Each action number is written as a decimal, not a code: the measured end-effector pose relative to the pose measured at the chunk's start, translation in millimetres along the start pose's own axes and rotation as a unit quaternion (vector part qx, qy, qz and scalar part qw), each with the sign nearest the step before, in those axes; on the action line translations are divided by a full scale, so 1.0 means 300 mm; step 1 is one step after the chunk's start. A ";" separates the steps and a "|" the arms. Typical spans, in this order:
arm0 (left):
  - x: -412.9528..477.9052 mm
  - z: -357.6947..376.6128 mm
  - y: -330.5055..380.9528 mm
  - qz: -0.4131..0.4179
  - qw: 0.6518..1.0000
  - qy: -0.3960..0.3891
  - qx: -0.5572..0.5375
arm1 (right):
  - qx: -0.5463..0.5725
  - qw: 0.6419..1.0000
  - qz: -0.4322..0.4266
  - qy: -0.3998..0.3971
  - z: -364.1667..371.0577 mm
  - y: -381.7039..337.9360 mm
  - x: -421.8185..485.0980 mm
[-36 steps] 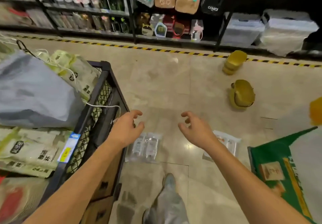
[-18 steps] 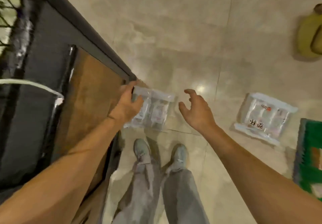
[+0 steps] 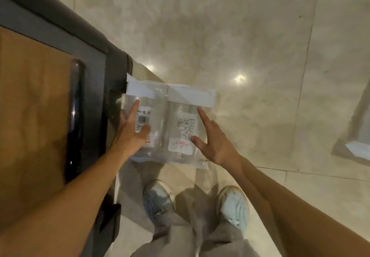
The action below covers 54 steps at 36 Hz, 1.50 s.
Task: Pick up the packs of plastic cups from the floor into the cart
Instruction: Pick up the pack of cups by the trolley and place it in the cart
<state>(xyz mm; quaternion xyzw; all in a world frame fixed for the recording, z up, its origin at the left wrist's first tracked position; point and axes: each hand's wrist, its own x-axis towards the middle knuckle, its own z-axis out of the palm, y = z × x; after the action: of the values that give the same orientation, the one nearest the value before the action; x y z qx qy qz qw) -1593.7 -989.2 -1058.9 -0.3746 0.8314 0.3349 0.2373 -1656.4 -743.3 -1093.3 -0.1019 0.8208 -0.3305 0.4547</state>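
With the left hand (image 3: pixel 133 131), presses flat on the left pack (image 3: pixel 158 106) of clear plastic cups: index finger straight toward the white header strip, thumb laid across the barcode label, not clenched. Cannot tell whether the remaining fingers, blurred at the pack's outer edge, curl beneath it.

With the right hand (image 3: pixel 215 144), touches the right pack (image 3: pixel 184 124): index finger straight along its outer edge, thumb spread onto the white label with red script, other fingers hidden behind the hand. Released rather than grasping, as far as visible.

Both packs side by side and touching, header strips pointing away from the person, just beside the dark corner of the cart (image 3: pixel 118 64) and outside it. Impossible to tell whether lifted or flat on the floor (image 3: pixel 240 36), pale glossy tile with two bright reflections.

Below the packs, two light shoes (image 3: pixel 234 204) and grey trousers (image 3: pixel 190 238).

On the cart's side, at the left, a brown panel (image 3: pixel 30 96) and a glossy black bar (image 3: pixel 75 116).

At the right edge, well apart, another packet (image 3: pixel 358 148), cut off and blurred.
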 end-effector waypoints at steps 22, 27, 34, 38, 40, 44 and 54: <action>-0.472 -0.625 0.876 0.159 0.976 -0.020 -0.148 | 0.032 0.967 0.002 0.255 -1.007 -0.653 -0.696; -0.814 -0.986 1.324 0.226 0.964 -0.029 -0.135 | 0.020 0.952 -0.008 0.306 -1.408 -0.968 -1.123; -1.375 -1.404 1.818 0.339 0.932 -0.010 -0.129 | 0.019 0.911 -0.030 0.411 -1.805 -1.310 -1.797; -1.656 -1.541 2.031 0.409 0.905 0.004 -0.121 | 0.017 0.884 -0.012 0.467 -1.919 -1.432 -2.165; -1.773 -1.591 2.106 0.440 0.887 -0.017 -0.137 | 0.025 0.872 -0.007 0.488 -1.950 -1.477 -2.326; -1.971 -1.643 2.227 0.502 0.851 -0.053 -0.145 | 0.053 0.840 0.000 0.540 -1.972 -1.527 -2.605; -2.349 -1.630 2.405 0.573 0.748 -0.328 -0.064 | 0.206 0.732 0.051 0.647 -1.704 -1.502 -3.141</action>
<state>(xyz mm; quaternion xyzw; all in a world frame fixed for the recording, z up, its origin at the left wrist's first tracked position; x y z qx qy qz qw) -1800.4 -664.3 -6.3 0.2909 0.7373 0.5627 0.2348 -1599.3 -415.6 21.0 0.2744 0.8324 -0.4540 -0.1606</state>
